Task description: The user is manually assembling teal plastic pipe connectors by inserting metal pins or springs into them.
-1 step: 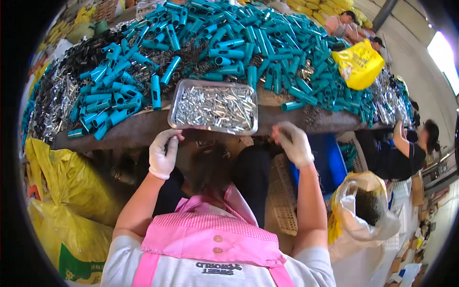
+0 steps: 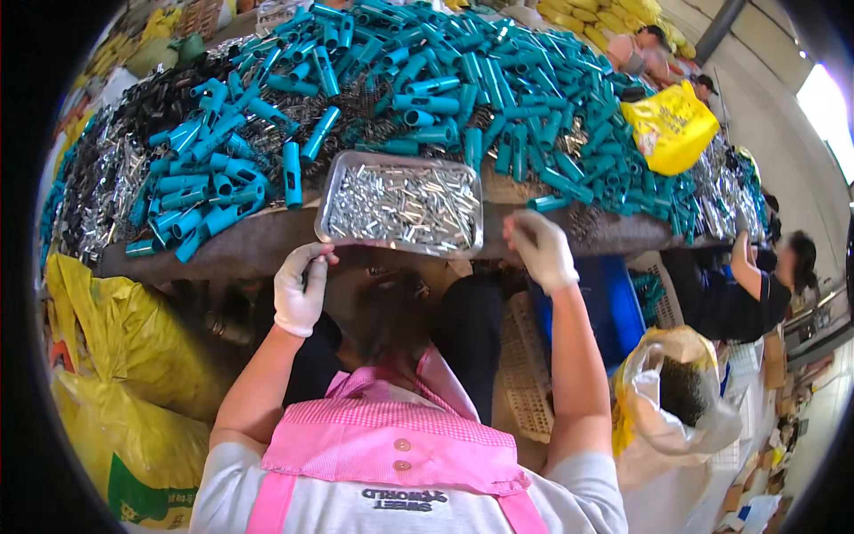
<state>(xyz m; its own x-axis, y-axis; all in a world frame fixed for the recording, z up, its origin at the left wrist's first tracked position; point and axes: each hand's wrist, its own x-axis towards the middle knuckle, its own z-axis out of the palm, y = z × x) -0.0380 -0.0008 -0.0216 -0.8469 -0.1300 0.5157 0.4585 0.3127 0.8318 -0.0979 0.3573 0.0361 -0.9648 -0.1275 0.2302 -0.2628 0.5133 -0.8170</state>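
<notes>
My left hand (image 2: 301, 287), in a white glove, is just below the table edge with its fingers pinched on a small dark part. My right hand (image 2: 541, 249), also gloved, hovers with curled fingers at the lower right corner of a metal tray (image 2: 322, 214); whether it holds anything is hidden. The tray sits at the table's front edge and holds many small silver tubes (image 2: 400, 206). Behind and around it lies a large heap of teal plastic tubes (image 2: 445, 80).
Shiny metal parts (image 2: 98, 196) pile up at the table's left end. Yellow sacks (image 2: 116, 356) stand at my left, a yellow bag (image 2: 672, 125) on the table. To my right are a blue crate (image 2: 614, 303), a translucent bag (image 2: 676, 392) and another person (image 2: 756, 276).
</notes>
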